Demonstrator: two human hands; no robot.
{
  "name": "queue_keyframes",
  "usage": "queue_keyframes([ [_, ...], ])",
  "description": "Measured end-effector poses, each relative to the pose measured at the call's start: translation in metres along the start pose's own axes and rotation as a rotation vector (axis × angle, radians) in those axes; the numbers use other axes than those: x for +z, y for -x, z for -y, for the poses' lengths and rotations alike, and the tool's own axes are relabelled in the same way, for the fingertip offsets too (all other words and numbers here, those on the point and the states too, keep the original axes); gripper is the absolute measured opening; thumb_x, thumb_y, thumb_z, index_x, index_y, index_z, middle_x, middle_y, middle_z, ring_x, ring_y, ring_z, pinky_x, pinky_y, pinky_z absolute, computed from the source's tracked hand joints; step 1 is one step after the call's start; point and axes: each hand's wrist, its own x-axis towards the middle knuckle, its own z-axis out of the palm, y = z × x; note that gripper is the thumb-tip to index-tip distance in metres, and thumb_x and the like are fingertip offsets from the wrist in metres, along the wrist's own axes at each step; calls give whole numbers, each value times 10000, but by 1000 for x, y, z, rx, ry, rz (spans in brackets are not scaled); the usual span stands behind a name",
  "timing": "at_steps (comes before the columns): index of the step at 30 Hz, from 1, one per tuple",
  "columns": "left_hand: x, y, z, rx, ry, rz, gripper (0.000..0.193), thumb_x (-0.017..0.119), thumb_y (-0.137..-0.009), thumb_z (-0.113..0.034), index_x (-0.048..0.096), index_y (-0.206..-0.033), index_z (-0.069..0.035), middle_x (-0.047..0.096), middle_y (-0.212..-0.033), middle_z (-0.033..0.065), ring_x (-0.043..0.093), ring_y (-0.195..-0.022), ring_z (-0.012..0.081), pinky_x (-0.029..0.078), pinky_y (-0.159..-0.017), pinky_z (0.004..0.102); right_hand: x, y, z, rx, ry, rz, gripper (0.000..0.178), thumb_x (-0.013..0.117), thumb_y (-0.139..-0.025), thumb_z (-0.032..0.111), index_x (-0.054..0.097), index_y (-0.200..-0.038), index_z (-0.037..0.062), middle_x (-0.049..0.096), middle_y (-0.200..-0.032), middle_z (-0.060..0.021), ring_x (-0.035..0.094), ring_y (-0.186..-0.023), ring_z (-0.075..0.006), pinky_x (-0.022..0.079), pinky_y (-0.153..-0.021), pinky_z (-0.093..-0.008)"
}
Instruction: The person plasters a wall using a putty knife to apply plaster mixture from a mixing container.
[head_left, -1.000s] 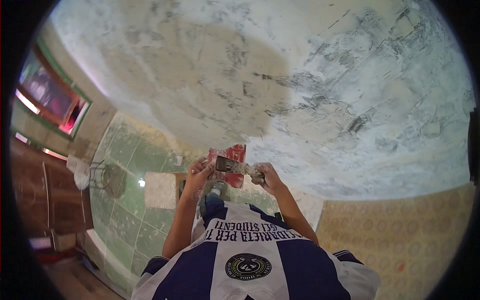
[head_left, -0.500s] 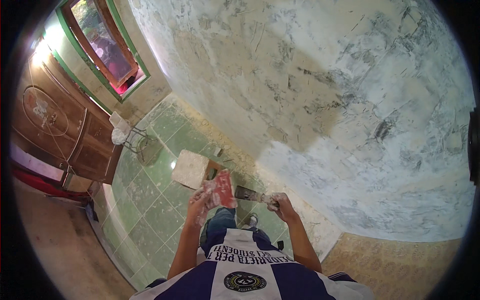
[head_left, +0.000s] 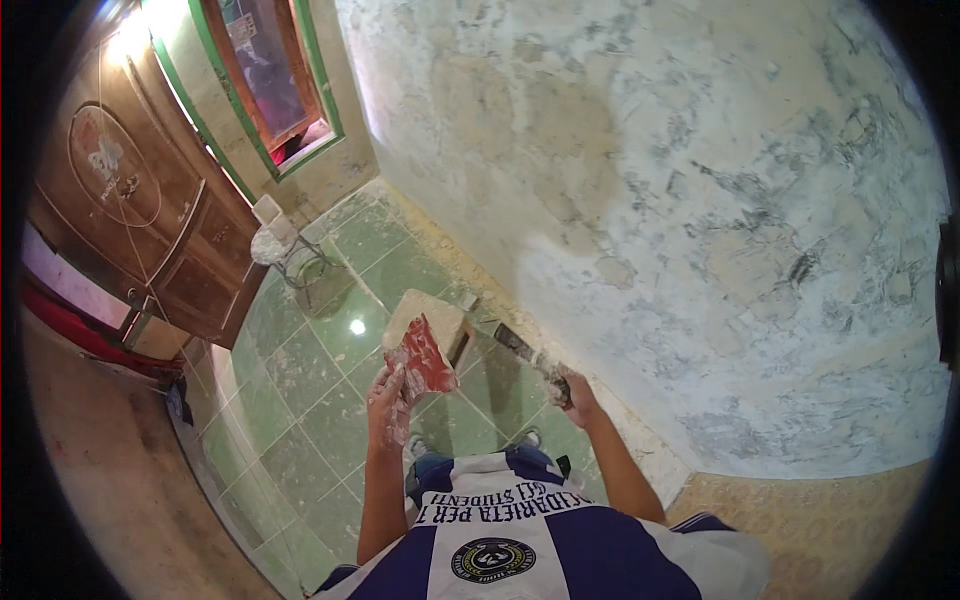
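Red plate in your left hand, putty knife in your right, both by the box-shaped stand

You are standing on the green tile floor [head_left: 285, 400], with the box-shaped stand [head_left: 410, 306] (pale and dusty on top, wooden on one side) sitting ahead of you as the landmark. Your left hand [head_left: 388, 402] is gripping the lower left edge of a red plate [head_left: 428, 357], which is smeared with whitish paste. That plate is showing just on your side of the stand, covering part of its top from view; you are holding it tilted, with its broad face turned up. Your right hand [head_left: 578, 399] is closing around the handle of a putty knife [head_left: 514, 343] to the right of the stand. The blade is pointing away from you and back toward the stand, and it is staying clear of the plate. White residue is coating your left fingers and the knife's handle.

To the right of the stand, the patchy plastered wall [head_left: 720, 230] is rising, showing grey streaks and beige areas. Left of the stand and farther off, a wire-legged rack [head_left: 305, 272] is standing near a brown wooden door [head_left: 185, 235]. Beyond the stand, up and to the left, a green-framed window [head_left: 268, 65] is letting in a view.
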Motion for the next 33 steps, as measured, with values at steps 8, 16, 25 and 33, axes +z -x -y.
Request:
queue_keyframes([
  [8,-186,22,-73,12,-28,-288,259,566,-946,-155,556,-1182,-48,642,-1017,24,643,-895,132,554,-786,325,253,-5,12,-78,111,383,197,582,-953,277,560,-1020,93,542,-801,27,491,-647,-67,405,-567,-250],
  [16,-256,9,-132,115,2,-282,319,592,-936,-141,512,-1216,-9,633,-1109,94,661,-930,181,575,-760,349,396,-17,-15,-119,645,798,236,566,-950,290,624,-885,70,522,-722,46,469,-619,-42,381,-559,-204],
  [25,-282,-10,-209,264,10,-325,285,590,-936,-116,501,-1186,-14,634,-1055,83,656,-862,167,549,-768,304,461,-101,-36,-36,829,793,355,604,-932,361,622,-735,66,489,-614,53,424,-548,-45,324,-493,-241],
  [33,-343,-90,-264,144,86,-356,191,590,-940,-147,555,-1093,-39,640,-929,40,634,-764,125,545,-647,274,521,-185,-32,-35,616,553,353,625,-919,391,665,-812,57,485,-607,54,402,-534,-43,321,-484,-227],
])
